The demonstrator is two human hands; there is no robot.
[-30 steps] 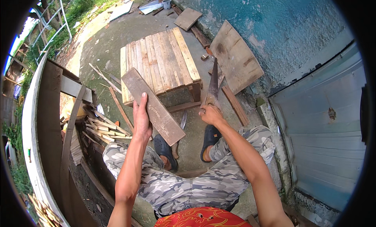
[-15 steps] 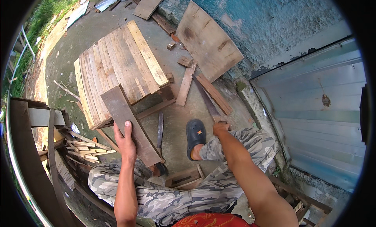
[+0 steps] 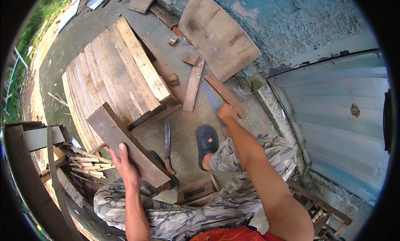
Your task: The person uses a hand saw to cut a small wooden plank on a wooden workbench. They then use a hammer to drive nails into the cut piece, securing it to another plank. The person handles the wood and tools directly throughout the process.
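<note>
Your left hand [image 3: 128,170] grips the brown board [image 3: 132,147] by its left edge, thumb laid on the upper face; the fingers beneath are mostly hidden, so how firmly they press cannot be told. Your right hand [image 3: 227,112] is curled around the saw [image 3: 213,98], near where blade meets handle, with the blade pointing away from you.

The board slants across your left side, its far end over the near corner of the slatted wooden table [image 3: 108,70] and its near end above your left foot. Whether it touches the slats cannot be told.

For good control, you would do well to seat the board flat before any stroke, press it down with your left palm, and keep that thumb well clear of the teeth. Moving your right hand fully back onto the handle would likely steady the blade, which lies close beside a loose plank [image 3: 225,95].

Watch your feet: a long knife [image 3: 167,137] lies on the concrete floor [image 3: 187,145] between your 2 dark shoes [image 3: 207,141].

Farther out, a plywood sheet [image 3: 216,33] leans by the rough blue wall [image 3: 291,28], a metal panel [image 3: 333,103] stands at your right, and cut strips [image 3: 89,164] are heaped at your left.
</note>
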